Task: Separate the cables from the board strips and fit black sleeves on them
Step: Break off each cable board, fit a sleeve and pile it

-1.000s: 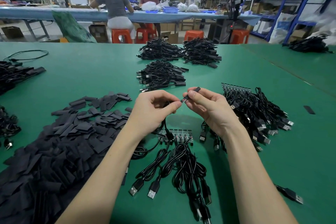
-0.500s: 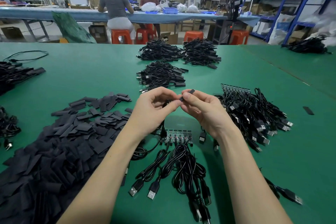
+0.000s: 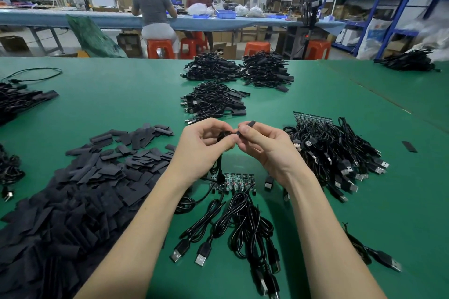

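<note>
Sleeve [image 3: 250, 124] — pinched above open mat [image 3: 121, 94]

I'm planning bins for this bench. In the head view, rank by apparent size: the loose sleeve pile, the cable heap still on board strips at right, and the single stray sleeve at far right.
1. Loose sleeve pile, largest, though nearest the camera.
2. Cable heap on board strips.
3. Stray sleeve, smallest.

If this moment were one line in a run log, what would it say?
step: sleeving | right hand: pinches black sleeve | left hand: holds cable | board strip: on table
</note>
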Tool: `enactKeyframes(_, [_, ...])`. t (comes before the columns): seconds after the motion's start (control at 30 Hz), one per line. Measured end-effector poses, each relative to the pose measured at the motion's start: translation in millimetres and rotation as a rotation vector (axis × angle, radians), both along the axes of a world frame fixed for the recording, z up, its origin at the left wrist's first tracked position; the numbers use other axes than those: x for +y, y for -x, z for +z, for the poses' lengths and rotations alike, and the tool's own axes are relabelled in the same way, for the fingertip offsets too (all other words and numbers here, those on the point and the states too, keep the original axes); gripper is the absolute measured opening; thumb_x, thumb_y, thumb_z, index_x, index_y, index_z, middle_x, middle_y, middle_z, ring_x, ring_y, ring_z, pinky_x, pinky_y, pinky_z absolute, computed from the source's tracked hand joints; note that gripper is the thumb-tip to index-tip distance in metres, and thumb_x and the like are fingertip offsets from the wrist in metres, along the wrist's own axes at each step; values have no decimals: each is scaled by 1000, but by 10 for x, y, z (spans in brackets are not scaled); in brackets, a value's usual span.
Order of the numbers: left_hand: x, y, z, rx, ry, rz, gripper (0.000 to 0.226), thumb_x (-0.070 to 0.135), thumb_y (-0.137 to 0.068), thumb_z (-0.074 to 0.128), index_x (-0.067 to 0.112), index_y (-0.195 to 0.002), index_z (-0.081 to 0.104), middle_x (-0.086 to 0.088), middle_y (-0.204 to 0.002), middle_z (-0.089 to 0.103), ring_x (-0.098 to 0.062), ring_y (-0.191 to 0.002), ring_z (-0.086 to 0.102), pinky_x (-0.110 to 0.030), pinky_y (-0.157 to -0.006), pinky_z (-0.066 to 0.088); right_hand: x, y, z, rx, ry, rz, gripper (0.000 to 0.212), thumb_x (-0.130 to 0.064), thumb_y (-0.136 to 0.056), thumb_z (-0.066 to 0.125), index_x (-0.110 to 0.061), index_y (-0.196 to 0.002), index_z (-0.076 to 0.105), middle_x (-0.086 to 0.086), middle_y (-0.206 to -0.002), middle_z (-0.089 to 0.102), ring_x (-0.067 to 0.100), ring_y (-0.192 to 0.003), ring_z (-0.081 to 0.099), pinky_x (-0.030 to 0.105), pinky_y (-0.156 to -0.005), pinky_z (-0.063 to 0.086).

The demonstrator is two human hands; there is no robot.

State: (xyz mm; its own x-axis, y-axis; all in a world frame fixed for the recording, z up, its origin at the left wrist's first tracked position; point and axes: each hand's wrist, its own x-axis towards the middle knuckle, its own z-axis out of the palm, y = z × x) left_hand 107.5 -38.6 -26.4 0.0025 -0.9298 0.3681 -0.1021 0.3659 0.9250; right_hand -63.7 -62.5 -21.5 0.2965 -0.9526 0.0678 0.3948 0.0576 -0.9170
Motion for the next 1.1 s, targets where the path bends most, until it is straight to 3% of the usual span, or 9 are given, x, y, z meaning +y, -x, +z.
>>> enactKeyframes(0.17, [-17,15,-23,118,-47,-8,15,2,-85,77,15,-89,70,0,-81,76,-12,-76,72,-20,-73,55,8,-94,-22,4,106,-130,33,-12,-86,77,-18,-118,69,18,-97,77,23,-85,74,29,-79,59])
enactKeyframes(0.37, [-12,57,-45,214,-91,-13,15,1,-86,75,15,-87,71,-5,-72,74,-13,-70,68,-20,-68,54,32,-149,-17,-28,118,-223,21,-6,-88,76,-18,-105,78,17,-95,77,24,-84,72,28,-76,60])
enactKeyframes(0.6, [-6,66,-47,216,-120,5,15,1,-87,74,15,-85,69,-5,-69,72,-13,-67,67,-20,-67,54,32,-187,-17,-43,84,-241,21,-5,-87,76,-15,-106,77,14,-89,78,19,-76,71,26,-74,60])
enactKeyframes(0.9, [-35,69,-70,196,-97,23,13,2,-87,75,14,-87,70,-2,-70,73,-11,-68,68,-18,-68,53,23,-185,-29,-67,51,-248,21,-5,-85,78,-13,-104,78,18,-95,77,23,-80,69,27,-73,61])
enactKeyframes(1.1, [-54,17,-99,200,-120,-2,13,4,-87,75,16,-89,70,-4,-76,73,-13,-73,67,-21,-72,53,34,-214,-16,45,177,-316,23,-4,-86,78,-13,-108,78,15,-92,78,17,-77,72,29,-71,61])
